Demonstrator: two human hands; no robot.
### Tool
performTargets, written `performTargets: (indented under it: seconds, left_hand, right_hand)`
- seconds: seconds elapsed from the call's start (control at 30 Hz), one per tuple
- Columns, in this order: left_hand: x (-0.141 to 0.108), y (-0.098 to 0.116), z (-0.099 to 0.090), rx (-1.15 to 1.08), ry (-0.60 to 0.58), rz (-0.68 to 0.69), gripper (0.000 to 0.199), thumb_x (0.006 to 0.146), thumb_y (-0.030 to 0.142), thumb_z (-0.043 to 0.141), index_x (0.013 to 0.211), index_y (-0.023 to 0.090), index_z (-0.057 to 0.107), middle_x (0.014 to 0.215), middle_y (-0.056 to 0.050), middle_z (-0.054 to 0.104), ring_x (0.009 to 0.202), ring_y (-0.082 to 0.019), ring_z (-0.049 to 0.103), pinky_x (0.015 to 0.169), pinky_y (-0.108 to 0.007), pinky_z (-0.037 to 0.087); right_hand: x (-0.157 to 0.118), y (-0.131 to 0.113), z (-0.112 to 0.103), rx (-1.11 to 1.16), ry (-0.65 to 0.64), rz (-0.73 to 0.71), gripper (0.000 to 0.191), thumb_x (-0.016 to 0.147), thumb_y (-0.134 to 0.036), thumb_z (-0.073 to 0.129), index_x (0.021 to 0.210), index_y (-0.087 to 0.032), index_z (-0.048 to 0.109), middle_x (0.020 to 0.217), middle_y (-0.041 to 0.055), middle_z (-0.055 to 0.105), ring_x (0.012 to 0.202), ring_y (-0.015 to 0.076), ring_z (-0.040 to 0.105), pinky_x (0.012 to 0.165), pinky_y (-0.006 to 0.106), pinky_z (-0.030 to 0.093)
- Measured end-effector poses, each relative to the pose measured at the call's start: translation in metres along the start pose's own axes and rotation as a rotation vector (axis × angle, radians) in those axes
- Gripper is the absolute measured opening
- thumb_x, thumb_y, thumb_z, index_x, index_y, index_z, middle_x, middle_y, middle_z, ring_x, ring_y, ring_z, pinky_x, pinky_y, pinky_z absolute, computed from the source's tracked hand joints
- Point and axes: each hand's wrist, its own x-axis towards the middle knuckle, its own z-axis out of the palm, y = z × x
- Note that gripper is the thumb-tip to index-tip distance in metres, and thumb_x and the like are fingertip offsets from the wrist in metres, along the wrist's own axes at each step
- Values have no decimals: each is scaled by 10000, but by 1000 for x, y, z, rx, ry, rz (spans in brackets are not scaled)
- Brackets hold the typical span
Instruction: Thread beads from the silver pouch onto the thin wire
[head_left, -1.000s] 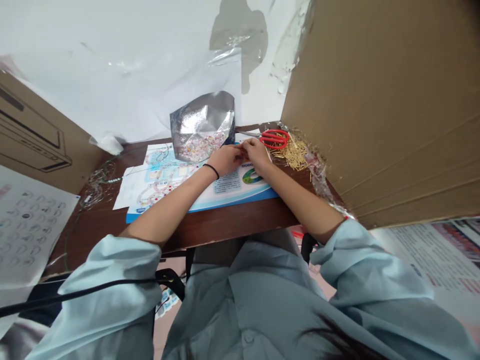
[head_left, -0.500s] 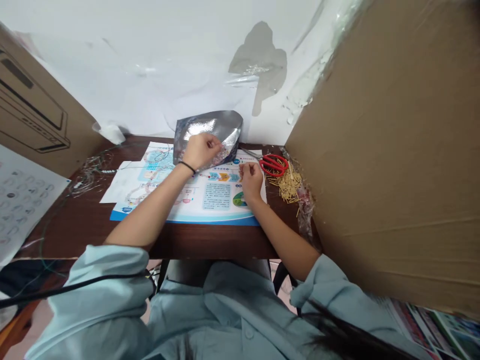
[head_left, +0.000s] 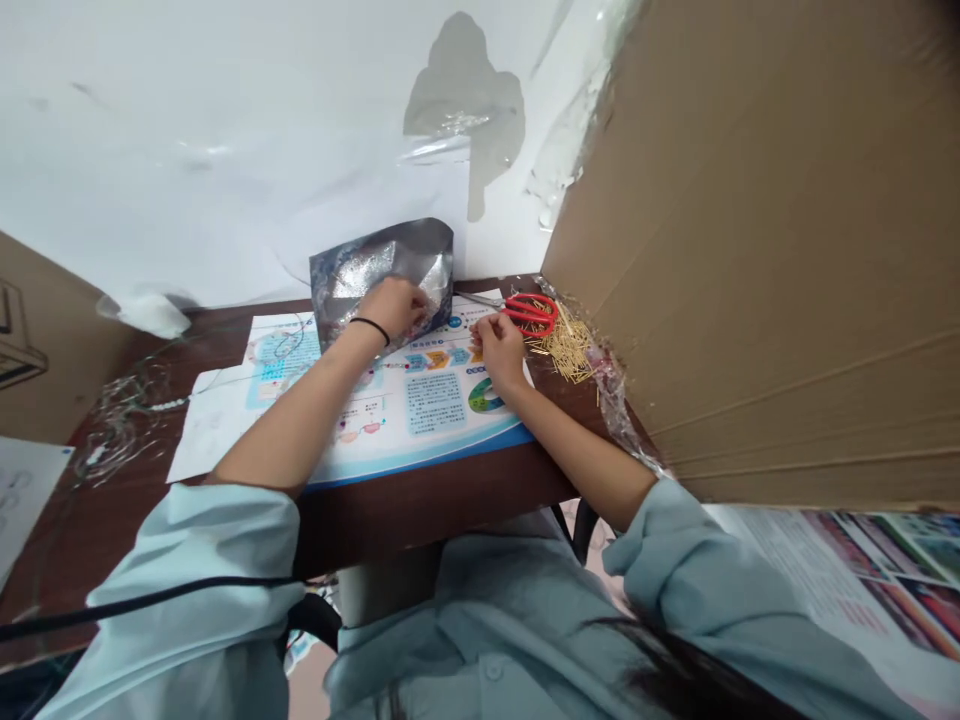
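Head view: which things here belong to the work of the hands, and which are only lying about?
At work: left hand at the silver foil bag; right hand on the printed sheet.
Lying about: red-handled scissors, thin golden rods, tangled wire.

The crinkled silver foil pouch (head_left: 382,270) shines with grey creases. The scissors (head_left: 531,313) have 2 red loop handles, and the loose pins (head_left: 564,347) are gold. The printed poster (head_left: 435,400) is white with a blue border and a green-and-blue ring (head_left: 486,395). The desk (head_left: 420,510) is dark reddish brown; the sleeves (head_left: 187,560) are pale blue.
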Motion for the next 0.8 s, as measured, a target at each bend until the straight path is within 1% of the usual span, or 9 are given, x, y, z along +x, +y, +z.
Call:
performTargets:
  seconds: [0.07,0.17,0.27,0.37,0.43,0.5,0.6,0.67,0.8]
  left_hand:
    - [3,-1,-4,38,-20,50,55,673,247,686,650,205,715,711,-80,678,953,-273,641,935,-322,463]
    - [1,0,-13,0,2,86,71,695,221,658,649,210,711,691,-77,670,984,-287,635,955,-343,453]
    - [-4,2,-21,-41,26,50,80,679,154,660,614,192,688,651,-73,642,988,-291,636,975,-356,442]
    - [-14,5,-24,-138,78,-29,164,682,92,677,545,176,643,568,-51,569,936,-261,646,976,-343,448]
    - [-27,9,-22,-273,120,-89,181,717,92,694,559,170,652,538,-31,541,888,-229,654,945,-329,479]
    - [-46,13,-19,-474,141,-153,131,772,126,706,644,156,696,564,-24,574,837,-197,661,886,-317,523]
    - [-79,17,-9,-846,127,-263,65,829,129,687,784,121,732,702,-44,680,780,-144,673,818,-289,576]
    - [-98,14,-1,-1046,106,-314,54,824,85,688,825,108,737,795,-57,723,787,-117,688,836,-261,594]
    - [-119,-2,14,-1196,79,-340,108,779,69,743,870,125,754,824,-55,740,800,-108,703,871,-243,607]
  right_hand:
    - [1,0,0,-56,-15,-45,203,928,-395,493,798,-239,504,830,6,667,766,137,621,759,286,527]
    - [2,0,1,-124,-36,-92,217,924,-406,492,794,-236,526,826,5,668,778,144,617,789,300,514]
    - [4,2,1,-150,-48,-118,242,933,-434,484,798,-237,523,844,12,670,795,149,615,781,305,508]
    - [4,1,0,-171,-43,-181,279,956,-477,469,821,-239,524,876,21,676,811,152,610,782,307,504]
    - [2,-2,0,-195,-45,-248,274,970,-476,467,842,-243,534,868,19,673,809,154,604,784,308,496]
    - [-1,-6,0,-216,-73,-312,242,977,-440,474,856,-244,549,828,10,659,780,156,596,774,314,487]
    - [-7,-11,3,-268,-166,-439,184,967,-359,505,853,-236,580,820,9,651,764,159,577,775,330,480]
    - [-12,-13,5,-314,-222,-537,152,955,-311,526,845,-234,597,855,19,657,811,171,574,795,341,481]
    - [-19,-14,9,-373,-274,-676,126,949,-260,538,845,-236,606,908,35,670,927,198,573,841,357,477]
